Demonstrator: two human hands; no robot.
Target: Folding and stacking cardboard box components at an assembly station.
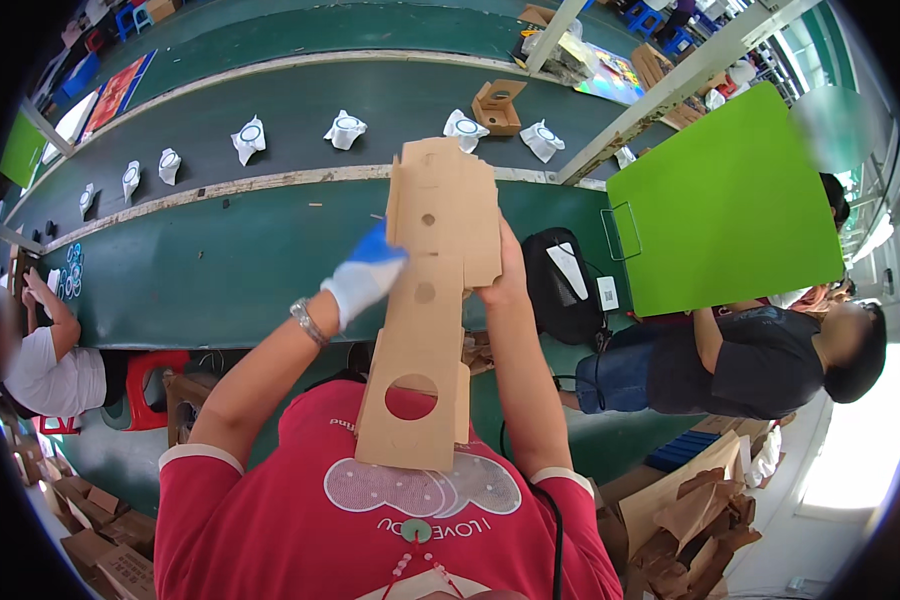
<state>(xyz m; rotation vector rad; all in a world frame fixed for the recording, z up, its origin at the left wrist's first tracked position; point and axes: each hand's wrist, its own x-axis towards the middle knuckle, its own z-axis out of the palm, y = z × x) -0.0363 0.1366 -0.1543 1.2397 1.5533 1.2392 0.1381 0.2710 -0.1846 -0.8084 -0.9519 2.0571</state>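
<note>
and the right hand (508, 268) clamps the carton (422, 335) by its right edge, gloved left hand (368, 275) at the left, grip impossible to tell!

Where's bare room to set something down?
Mostly the green table between the blue rings and gloved left hand, below the pale rail, bar a few specks. Smaller gaps separate the wrapped pieces on the dark belt. Crowded: right side, around the black bag and green board.
</note>
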